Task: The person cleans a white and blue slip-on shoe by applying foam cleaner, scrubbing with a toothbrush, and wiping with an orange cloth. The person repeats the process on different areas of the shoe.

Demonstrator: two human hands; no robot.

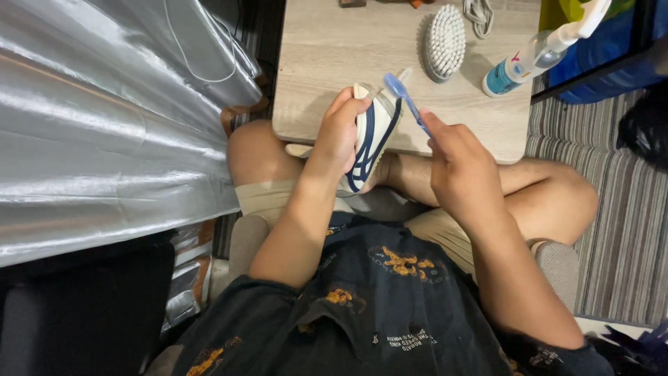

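Note:
My left hand point(339, 136) grips a cream sneaker with dark blue stripes point(374, 136), held upright over my lap at the near edge of a small wooden table point(348, 56). My right hand point(459, 163) holds a blue toothbrush point(403, 97), its head resting against the top of the sneaker. I sit cross-legged in khaki shorts and a dark printed shirt.
On the table lie a round white scrub brush point(444, 42), a spray bottle with a teal base point(532, 59) and a bundle of laces point(479, 14). A silver foil-like sheet point(104, 118) fills the left side. A striped rug point(619, 223) lies on the right.

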